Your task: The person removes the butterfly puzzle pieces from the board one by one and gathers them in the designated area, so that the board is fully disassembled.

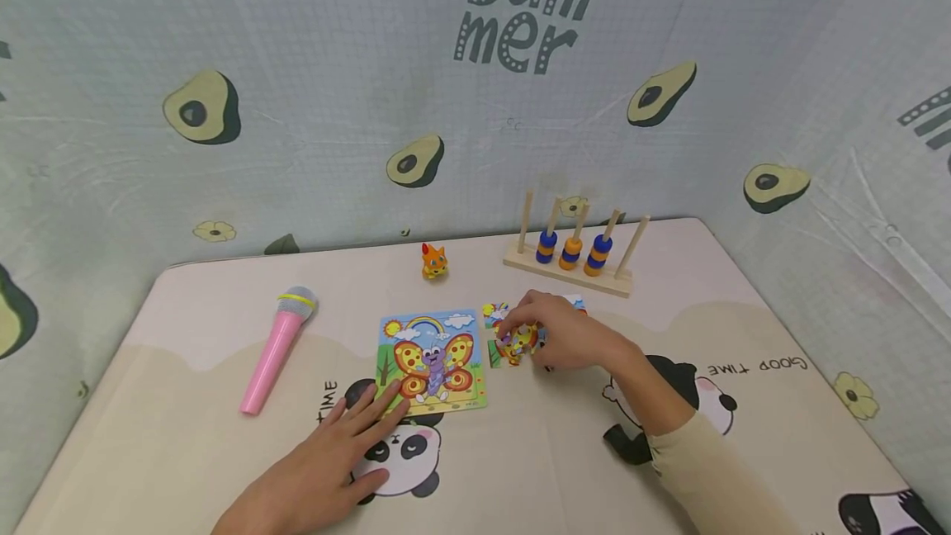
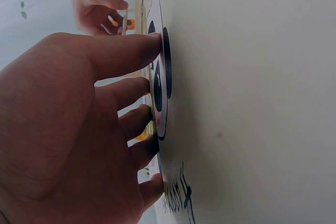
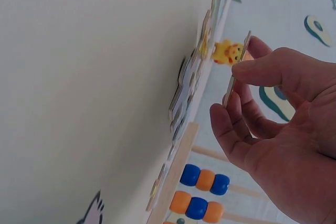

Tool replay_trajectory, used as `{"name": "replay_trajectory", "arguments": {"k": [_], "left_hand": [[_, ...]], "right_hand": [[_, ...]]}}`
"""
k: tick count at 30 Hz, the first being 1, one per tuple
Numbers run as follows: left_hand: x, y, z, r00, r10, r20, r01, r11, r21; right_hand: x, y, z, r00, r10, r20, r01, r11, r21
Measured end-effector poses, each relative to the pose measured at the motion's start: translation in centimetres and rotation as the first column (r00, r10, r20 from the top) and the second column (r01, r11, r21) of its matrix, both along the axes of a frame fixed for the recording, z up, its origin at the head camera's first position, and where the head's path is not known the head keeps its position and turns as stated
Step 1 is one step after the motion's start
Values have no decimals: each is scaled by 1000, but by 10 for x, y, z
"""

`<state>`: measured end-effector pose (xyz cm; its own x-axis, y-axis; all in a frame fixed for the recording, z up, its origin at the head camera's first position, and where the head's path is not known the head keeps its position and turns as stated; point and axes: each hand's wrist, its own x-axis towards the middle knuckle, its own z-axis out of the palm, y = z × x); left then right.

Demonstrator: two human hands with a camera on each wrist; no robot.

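Note:
My left hand lies with fingers spread on the tablecloth, its fingertips over the lower left corner of a square butterfly puzzle. The puzzle shows a butterfly, a sun and a rainbow. To its right, my right hand is above several loose puzzle pieces, partly covering them. Between thumb and fingers it pinches a thin flat puzzle piece, seen edge-on in the right wrist view and raised off the table. The picture on that piece is turned away there.
A pink toy microphone lies at the left. At the back stands a small orange toy animal. A wooden bead-counting rack with blue and orange beads is at the back right, close to the curtain.

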<state>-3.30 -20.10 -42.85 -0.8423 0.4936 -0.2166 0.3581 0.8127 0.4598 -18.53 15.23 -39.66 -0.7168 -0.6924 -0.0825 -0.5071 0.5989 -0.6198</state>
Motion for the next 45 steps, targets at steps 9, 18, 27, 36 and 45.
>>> {"name": "replay_trajectory", "arguments": {"k": [9, 18, 27, 36, 45], "left_hand": [[2, -1, 1, 1000, 4, -6, -4, 1000, 15], [2, 0, 1, 1000, 5, -9, -5, 1000, 3], [0, 1, 2, 1000, 1, -4, -1, 1000, -2], [0, 1, 0, 999, -11, -36, 11, 1000, -16], [0, 1, -1, 999, -15, -41, 14, 1000, -14]], "right_hand": [[1, 15, 0, 1000, -22, -17, 22, 1000, 4], [2, 29, -1, 999, -29, -23, 29, 999, -14], [1, 45, -5, 998, -62, -5, 62, 998, -1], [0, 58, -2, 995, -96, 9, 96, 995, 0], [-4, 71, -5, 994, -105, 29, 104, 994, 39]]}}
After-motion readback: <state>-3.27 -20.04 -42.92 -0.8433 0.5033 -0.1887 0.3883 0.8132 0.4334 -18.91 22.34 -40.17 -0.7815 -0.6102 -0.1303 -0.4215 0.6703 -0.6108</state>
